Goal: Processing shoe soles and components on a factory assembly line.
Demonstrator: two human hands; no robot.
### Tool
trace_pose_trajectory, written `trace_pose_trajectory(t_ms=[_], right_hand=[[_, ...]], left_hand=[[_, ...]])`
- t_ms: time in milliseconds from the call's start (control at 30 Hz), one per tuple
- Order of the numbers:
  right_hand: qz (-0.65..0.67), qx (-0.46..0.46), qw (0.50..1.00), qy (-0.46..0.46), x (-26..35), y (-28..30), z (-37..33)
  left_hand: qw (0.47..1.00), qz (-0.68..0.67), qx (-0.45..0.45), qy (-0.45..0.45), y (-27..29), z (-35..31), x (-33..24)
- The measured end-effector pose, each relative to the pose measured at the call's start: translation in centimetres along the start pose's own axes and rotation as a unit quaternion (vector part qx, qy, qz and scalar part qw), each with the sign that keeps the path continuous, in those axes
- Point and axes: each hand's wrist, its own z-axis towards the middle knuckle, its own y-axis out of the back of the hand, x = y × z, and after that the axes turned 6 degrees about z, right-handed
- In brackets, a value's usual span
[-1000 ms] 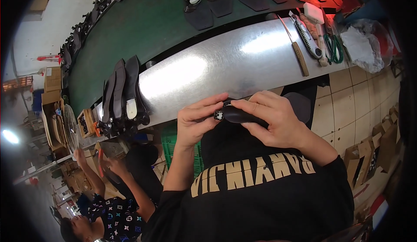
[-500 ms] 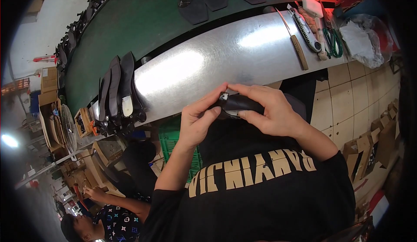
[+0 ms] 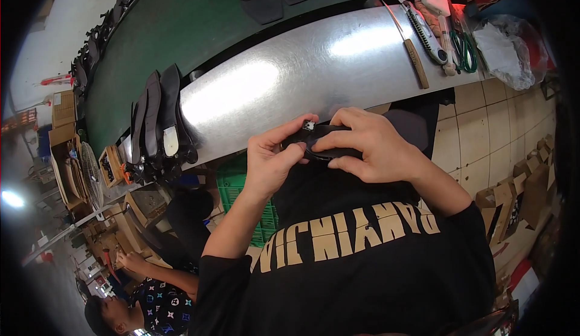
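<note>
Just in front of my chest, at the near edge of the metal worktop, both hands hold a black shoe part with a small white patch at its end. My left hand pinches its left end, thumb bent in and index finger stretched along the far side. Across its right portion lies my right hand, fingers over the top and thumb at the near side. Much of the piece is hidden by my fingers. A dark, flat sole-like shape shows beyond my right hand.
Black shoe pieces are stacked at the worktop's left. An awl, a cutter knife and green-handled scissors lie right, beside a plastic bag. Square-toed soles line the green belt. A green crate stands below; a co-worker sits lower left.
My right fingers have moved from the far edge down over the top of the shoe part. My left thumb presses closer in, and the view has shifted slightly.
</note>
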Motion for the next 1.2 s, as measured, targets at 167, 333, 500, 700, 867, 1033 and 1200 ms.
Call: trace_pose_trajectory(t_ms=[167, 333, 500, 700, 867, 1033, 1200], right_hand=[[0.081, -0.046, 0.994, -0.052, -0.3, -1.0, -0.2], [0.072, -0.087, 0.992, -0.047, -1.1, -1.9, -0.3], [0.043, -0.131, 0.991, 0.001, -1.3, -2.4, -0.3], [-0.049, -0.189, 0.975, 0.103, -1.1, -2.3, -0.5], [-0.018, -0.116, 0.990, 0.080, 0.0, -1.2, -0.4], [0.019, -0.142, 0.989, 0.017, -0.4, -1.5, -1.0], [0.036, -0.146, 0.989, -0.011, -0.7, -2.0, -1.2]], left_hand=[[0.999, -0.001, -0.027, -0.027, -0.5, 0.5, 0.2], [0.999, 0.006, -0.033, -0.038, -0.7, 0.9, 0.0], [0.999, -0.029, -0.025, 0.011, -0.3, 1.3, -0.6], [0.991, -0.099, -0.016, 0.090, -0.2, 0.8, -1.5], [0.992, -0.016, 0.040, 0.115, 0.3, 0.3, -1.6], [0.989, 0.002, 0.058, 0.139, 0.7, 0.2, -0.9], [0.986, 0.069, 0.081, 0.126, 0.2, -0.1, -1.4]])
